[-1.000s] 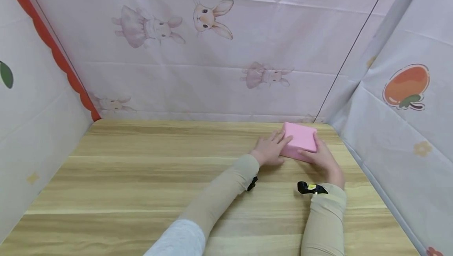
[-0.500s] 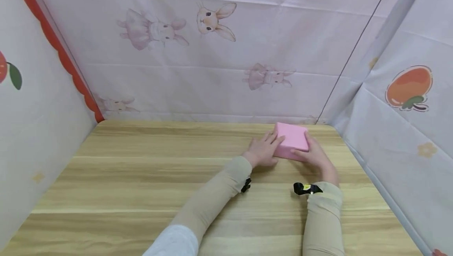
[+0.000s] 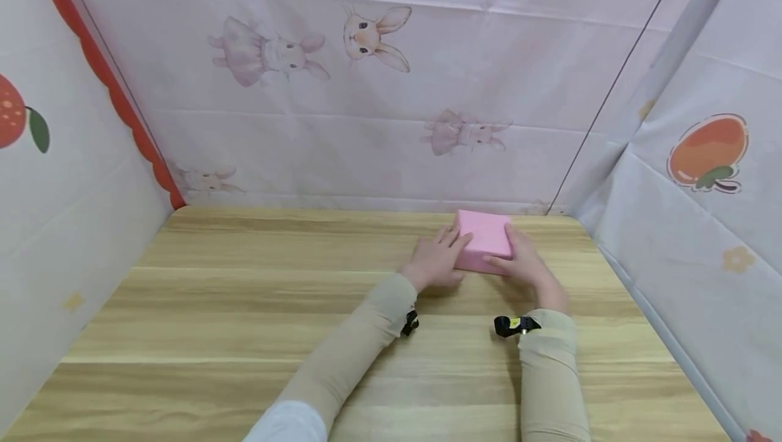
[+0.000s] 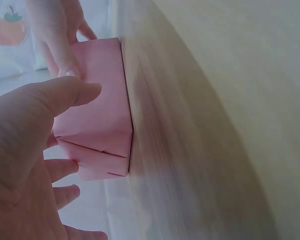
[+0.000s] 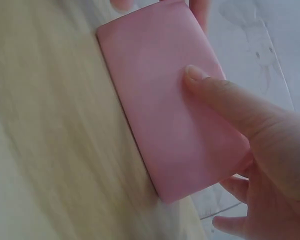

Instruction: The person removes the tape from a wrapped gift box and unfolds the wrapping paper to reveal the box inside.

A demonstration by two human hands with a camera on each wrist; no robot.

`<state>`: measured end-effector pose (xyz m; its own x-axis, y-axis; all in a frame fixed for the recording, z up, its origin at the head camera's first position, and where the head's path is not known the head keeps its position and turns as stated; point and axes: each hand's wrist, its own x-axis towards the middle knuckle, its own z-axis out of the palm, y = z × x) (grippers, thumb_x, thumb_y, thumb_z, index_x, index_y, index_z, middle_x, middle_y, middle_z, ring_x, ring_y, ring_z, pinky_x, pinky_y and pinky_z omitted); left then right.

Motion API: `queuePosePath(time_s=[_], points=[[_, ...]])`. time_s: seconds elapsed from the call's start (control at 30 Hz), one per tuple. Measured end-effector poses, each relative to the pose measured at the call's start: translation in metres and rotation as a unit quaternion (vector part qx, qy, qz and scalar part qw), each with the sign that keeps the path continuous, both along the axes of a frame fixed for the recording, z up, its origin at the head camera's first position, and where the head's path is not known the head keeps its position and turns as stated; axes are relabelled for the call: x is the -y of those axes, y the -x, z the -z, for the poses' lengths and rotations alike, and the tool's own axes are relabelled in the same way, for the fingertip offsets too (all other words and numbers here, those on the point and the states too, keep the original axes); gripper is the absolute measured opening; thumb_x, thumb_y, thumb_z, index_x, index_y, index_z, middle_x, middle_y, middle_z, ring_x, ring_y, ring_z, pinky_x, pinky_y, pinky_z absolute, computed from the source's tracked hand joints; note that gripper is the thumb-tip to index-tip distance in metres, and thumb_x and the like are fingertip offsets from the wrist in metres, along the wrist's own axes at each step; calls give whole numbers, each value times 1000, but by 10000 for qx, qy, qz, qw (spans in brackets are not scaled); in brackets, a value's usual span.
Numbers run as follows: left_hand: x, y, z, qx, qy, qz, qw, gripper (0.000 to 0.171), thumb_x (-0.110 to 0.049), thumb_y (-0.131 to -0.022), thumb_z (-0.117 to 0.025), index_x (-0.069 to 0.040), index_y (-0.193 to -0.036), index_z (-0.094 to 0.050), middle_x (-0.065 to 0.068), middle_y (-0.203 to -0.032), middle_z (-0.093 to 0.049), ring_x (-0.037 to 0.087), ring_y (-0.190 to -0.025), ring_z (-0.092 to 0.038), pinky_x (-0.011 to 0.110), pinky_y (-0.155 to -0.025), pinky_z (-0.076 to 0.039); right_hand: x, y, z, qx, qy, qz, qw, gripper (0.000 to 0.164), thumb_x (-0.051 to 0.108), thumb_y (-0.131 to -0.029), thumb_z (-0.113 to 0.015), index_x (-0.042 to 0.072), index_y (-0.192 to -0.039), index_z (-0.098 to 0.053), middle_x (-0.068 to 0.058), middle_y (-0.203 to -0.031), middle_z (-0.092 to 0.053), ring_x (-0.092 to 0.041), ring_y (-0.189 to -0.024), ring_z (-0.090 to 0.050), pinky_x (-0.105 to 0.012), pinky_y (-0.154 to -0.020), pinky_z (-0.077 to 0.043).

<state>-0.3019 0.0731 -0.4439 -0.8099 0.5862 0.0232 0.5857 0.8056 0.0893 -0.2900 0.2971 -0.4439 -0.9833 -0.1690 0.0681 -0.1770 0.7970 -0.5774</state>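
A pink wrapped box lies toward the far right of the wooden table. Folded paper flaps show on its left end in the left wrist view. My left hand is at that end, its fingers fairly straight and spread against the box, thumb extended in front of the near face. On the opposite end, my right hand grips the box. Its thumb presses the near face while the other fingers reach round the right end, partly hidden behind the box.
A rabbit-printed cloth hangs along the table's far edge, close behind the box. More printed cloth stands at the left and right sides. Bare wooden tabletop stretches left of the hands. Small black cameras sit on both wrists.
The pink box has slid left along the far part of the table, both hands moving with it and keeping their places at its ends. The head view has also shifted slightly.
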Motion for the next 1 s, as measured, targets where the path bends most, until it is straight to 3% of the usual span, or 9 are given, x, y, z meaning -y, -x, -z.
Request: queuePosePath(time_s=[0.37,0.67,1.0], points=[[36,-8,-1,-62,-204,-242,9995,82,-52,-89,-60,-28,-156,-20,8,-164,-18,30,-151,-21,64,-108,-36,38,-1,-3,-6,-368,-61,9993,98,41,-89,-68,0,-155,-8,-30,-158,-17,-46,-146,-19,-59,-119,-18],[58,-17,-1,-18,-187,-515,9985,82,-55,-89,-60,-28,-156,-19,8,-164,-17,31,-151,-17,64,-110,-33,64,-8,-8,-23,-509,-137,9986,99,43,-88,-69,4,-156,-9,-28,-158,-21,-46,-144,-24,-60,-117,-23],[83,-32,-8,164,-676,-784,9945,80,-52,-89,-63,-23,-154,-27,12,-163,-20,36,-149,-22,68,-110,-29,91,-10,-7,-95,-661,-303,9973,102,49,-86,-69,4,-156,-10,-26,-158,-20,-47,-141,-30,-61,-113,-30]])
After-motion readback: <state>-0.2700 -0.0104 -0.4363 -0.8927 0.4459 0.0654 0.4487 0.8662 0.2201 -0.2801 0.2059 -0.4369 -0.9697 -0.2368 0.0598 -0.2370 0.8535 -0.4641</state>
